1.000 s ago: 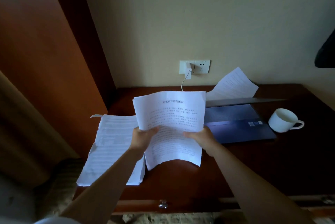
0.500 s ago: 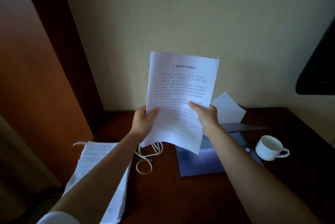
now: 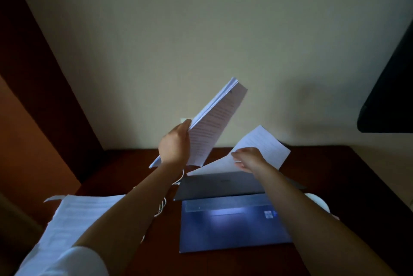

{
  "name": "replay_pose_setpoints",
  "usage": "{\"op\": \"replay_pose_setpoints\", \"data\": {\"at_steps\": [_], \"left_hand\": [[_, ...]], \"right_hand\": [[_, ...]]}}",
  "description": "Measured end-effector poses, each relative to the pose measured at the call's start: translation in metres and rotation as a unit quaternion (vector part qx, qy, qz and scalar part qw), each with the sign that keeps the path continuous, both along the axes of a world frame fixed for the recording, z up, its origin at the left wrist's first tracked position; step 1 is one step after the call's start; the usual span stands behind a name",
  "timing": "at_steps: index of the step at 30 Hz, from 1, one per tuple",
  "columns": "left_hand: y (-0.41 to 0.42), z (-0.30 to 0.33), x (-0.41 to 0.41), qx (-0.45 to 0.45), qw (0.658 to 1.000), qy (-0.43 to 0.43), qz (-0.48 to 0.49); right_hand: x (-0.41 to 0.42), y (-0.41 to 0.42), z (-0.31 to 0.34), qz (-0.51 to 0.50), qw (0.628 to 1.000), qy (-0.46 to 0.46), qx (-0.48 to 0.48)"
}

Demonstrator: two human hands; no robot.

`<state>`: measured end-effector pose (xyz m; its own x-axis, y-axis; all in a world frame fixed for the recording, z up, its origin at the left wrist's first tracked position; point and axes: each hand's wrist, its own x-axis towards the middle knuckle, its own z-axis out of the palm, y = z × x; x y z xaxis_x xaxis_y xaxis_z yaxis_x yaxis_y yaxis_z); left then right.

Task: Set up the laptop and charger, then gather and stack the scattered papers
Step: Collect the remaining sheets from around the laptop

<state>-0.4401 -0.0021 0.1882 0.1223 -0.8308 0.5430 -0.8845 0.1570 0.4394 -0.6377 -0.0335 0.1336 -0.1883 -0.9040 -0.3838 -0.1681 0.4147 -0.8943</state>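
Far left of the laptop [image 3: 234,222], at the table [image 3: 368,186] edge: a thick pile [image 3: 73,219] of white printed paper, edges ragged, partly under the left forearm. Between pile and laptop: a thin white cable [image 3: 162,207], looped on the wood. Above and left of the laptop: left hand [image 3: 175,146] raised off the table, fingers curled round the lower edge of a sheaf [image 3: 212,125] of printed pages, tilted up toward the wall [image 3: 201,29]. Centre: laptop open wide on the table, blue keyboard deck with a pale glare, grey lid laid far back. Just behind the lid: right hand [image 3: 249,158] pinching a single sheet [image 3: 257,150], white with faint print, leaning against the wall. Right of the laptop: a white cup [image 3: 318,203], mostly hidden by the right forearm; contents not visible. Table dark reddish wood, smooth. Wall plain cream; dark wood panel [image 3: 33,74] far left; a black object [image 3: 391,87] upper right.
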Motion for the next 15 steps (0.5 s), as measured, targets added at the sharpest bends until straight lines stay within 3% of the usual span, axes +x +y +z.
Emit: {"op": "replay_pose_setpoints", "data": {"at_steps": [4,10,15], "left_hand": [[-0.027,-0.013,-0.029,0.044,0.999,-0.031,0.002],[-0.048,-0.041,-0.075,0.157,0.974,-0.129,-0.096],[-0.084,-0.063,-0.091,0.093,0.976,-0.132,-0.148]], "right_hand": [[-0.039,-0.036,-0.022,-0.009,0.998,0.044,0.051],[-0.076,-0.062,-0.065,0.031,0.988,0.108,0.107],[-0.097,-0.083,-0.092,0.061,0.974,0.182,0.119]]}}
